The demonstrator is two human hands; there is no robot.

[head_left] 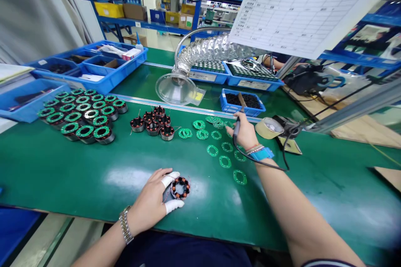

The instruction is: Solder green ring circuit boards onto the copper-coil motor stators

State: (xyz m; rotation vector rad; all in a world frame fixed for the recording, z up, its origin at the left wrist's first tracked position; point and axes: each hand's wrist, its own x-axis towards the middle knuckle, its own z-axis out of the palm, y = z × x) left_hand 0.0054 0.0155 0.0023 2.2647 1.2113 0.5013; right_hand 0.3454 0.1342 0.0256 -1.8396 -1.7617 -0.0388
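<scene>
My left hand [152,198], with white finger cots on the thumb and a finger, grips a motor stator [181,188] with copper windings by its side, near the table's front edge. In my right hand [246,133] is a soldering iron [237,127], its cable trailing over the wrist. That hand hovers by scattered ring-shaped green circuit boards [216,135]; whether its fingers touch one is hard to see. Several bare stators [153,127] stand behind my left hand. Farther left, stators topped with green boards [85,131] are grouped in rows.
A clear funnel hood [176,89] on a foil duct hangs over the table's middle. Behind the boards sits a blue bin of black parts [242,102]. A tape roll [268,127] lies right of my right hand. Blue trays [109,81] stand at the back left; a paper sheet [300,8] hangs upper right.
</scene>
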